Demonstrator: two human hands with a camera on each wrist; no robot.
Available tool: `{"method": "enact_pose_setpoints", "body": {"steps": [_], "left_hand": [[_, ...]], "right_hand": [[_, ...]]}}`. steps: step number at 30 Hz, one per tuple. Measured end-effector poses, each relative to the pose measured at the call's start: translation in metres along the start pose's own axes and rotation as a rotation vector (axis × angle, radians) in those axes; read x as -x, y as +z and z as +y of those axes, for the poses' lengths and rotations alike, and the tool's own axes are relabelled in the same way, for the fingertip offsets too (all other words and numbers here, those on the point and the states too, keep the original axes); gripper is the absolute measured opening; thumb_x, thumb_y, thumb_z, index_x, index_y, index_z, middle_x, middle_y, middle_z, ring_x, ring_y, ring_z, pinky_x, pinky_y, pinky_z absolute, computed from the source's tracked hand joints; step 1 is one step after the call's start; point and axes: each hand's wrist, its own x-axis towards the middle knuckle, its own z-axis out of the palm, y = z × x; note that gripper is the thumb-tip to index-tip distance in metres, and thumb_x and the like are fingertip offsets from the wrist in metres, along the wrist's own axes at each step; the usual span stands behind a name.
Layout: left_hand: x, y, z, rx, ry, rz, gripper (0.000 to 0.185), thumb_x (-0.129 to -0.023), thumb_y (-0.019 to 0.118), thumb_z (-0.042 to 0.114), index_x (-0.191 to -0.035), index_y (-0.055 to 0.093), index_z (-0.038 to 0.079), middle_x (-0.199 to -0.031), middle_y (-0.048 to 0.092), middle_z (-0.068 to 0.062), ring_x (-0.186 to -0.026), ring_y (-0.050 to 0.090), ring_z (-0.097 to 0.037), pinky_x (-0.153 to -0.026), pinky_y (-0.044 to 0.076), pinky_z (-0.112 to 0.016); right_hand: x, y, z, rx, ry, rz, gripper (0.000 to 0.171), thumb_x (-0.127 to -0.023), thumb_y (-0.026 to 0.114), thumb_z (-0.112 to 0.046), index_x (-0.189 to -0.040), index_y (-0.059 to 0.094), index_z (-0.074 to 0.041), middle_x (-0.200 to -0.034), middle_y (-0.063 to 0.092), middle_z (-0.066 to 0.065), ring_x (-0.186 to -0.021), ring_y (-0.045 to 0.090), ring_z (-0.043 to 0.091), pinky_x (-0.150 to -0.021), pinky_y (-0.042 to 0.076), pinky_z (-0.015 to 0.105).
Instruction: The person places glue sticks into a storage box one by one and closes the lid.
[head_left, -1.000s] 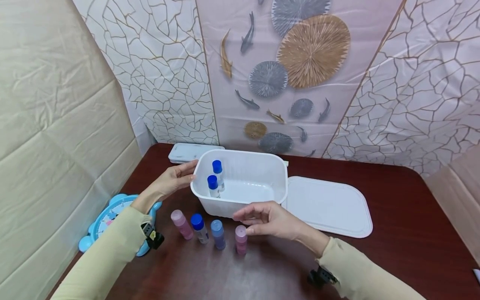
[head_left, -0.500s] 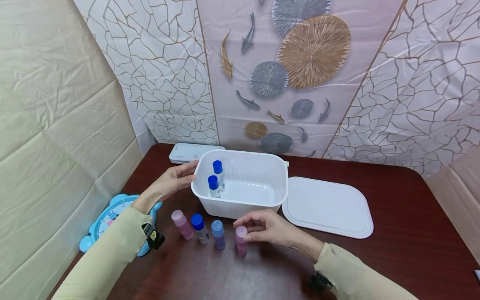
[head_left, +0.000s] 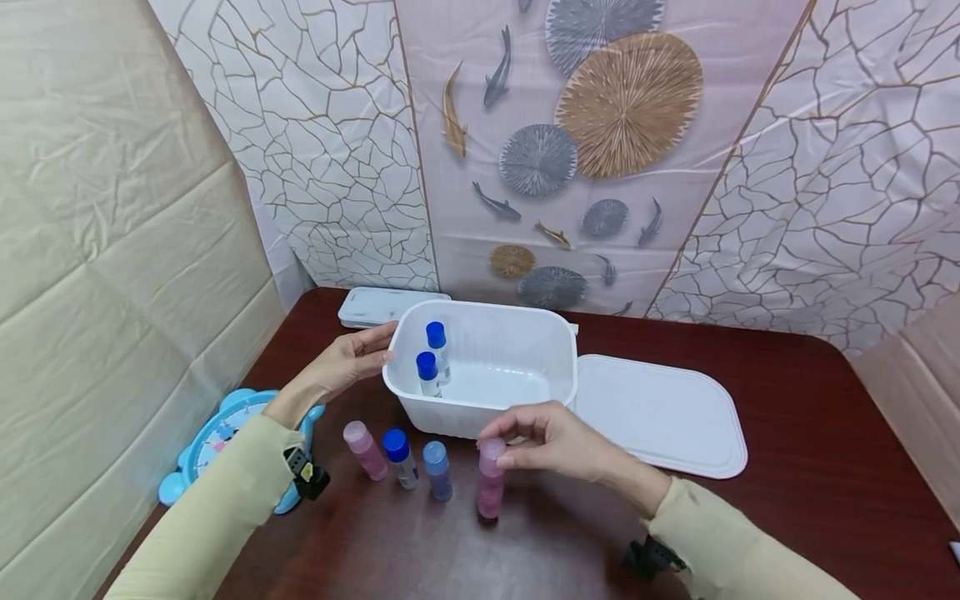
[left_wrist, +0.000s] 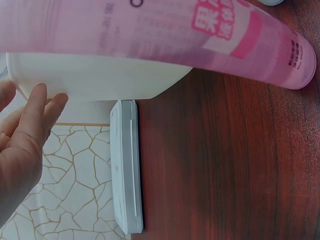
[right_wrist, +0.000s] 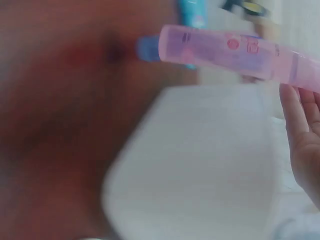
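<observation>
My right hand [head_left: 558, 442] pinches a pink liquid glue bottle [head_left: 491, 492] by its cap, the bottle upright in front of a white plastic box [head_left: 442, 414]. The same bottle [right_wrist: 215, 55] crosses the right wrist view. My left hand [head_left: 341, 362] touches the box's left rim with extended fingers. Two clear glue bottles with blue caps [head_left: 427, 367] stand inside the box, at its left end. In a row before it stand another pink bottle [head_left: 365, 450], a clear one with a dark blue cap [head_left: 400, 458] and a light blue one [head_left: 437, 471].
The box's white lid [head_left: 660, 412] lies flat to its right. Behind the box at left is a flat pale case [head_left: 386, 307]. A blue animal-shaped clock [head_left: 202, 442] sits under my left forearm. Patterned cloth [head_left: 337, 150] hangs behind the brown table [head_left: 787, 400].
My right hand has come down to the pink bottle, taken hold of its cap and lifted it slightly. The left hand and the box have stayed in place.
</observation>
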Motion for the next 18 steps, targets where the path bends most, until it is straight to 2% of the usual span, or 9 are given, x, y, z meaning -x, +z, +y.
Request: {"method": "enact_pose_setpoints", "body": {"steps": [5, 10, 13, 18], "left_hand": [[0.0, -0.001, 0.0, -0.005, -0.005, 0.004, 0.06, -0.096, 0.053, 0.009, -0.149, 0.025, 0.006, -0.152, 0.029, -0.017, -0.135, 0.035, -0.034, -0.101, 0.041, -0.04], [0.0, -0.001, 0.001, 0.001, 0.003, 0.0, 0.061, -0.096, 0.054, 0.009, -0.149, 0.025, 0.005, -0.152, 0.029, -0.017, -0.135, 0.035, -0.034, -0.101, 0.042, -0.038], [0.001, -0.001, 0.0, 0.003, 0.009, -0.003, 0.06, -0.096, 0.053, 0.01, -0.149, 0.025, 0.006, -0.152, 0.028, -0.016, -0.136, 0.034, -0.033, -0.1, 0.043, -0.035], [0.001, 0.0, 0.0, 0.004, 0.018, -0.011, 0.061, -0.096, 0.054, 0.011, -0.149, 0.025, 0.005, -0.152, 0.029, -0.017, -0.136, 0.034, -0.034, -0.098, 0.046, -0.032]], "right_hand": [[-0.009, -0.026, -0.042, 0.061, -0.049, 0.118, 0.029, -0.085, 0.067, -0.005, -0.111, 0.064, 0.006, -0.101, 0.07, 0.002, -0.088, 0.063, 0.009, -0.077, 0.053, 0.023], [-0.029, -0.052, -0.064, 0.009, -0.058, 0.279, 0.025, -0.085, 0.068, -0.004, -0.109, 0.067, -0.004, -0.099, 0.071, -0.005, -0.082, 0.064, 0.01, -0.075, 0.055, 0.023], [-0.046, -0.062, -0.058, -0.016, -0.021, 0.349, 0.026, -0.085, 0.068, -0.005, -0.111, 0.067, -0.006, -0.098, 0.07, -0.005, -0.084, 0.064, 0.009, -0.078, 0.055, 0.022], [-0.074, -0.067, -0.024, 0.025, 0.076, 0.393, 0.032, -0.086, 0.067, -0.006, -0.116, 0.062, 0.003, -0.099, 0.069, -0.001, -0.085, 0.064, 0.008, -0.081, 0.054, 0.022]]}}
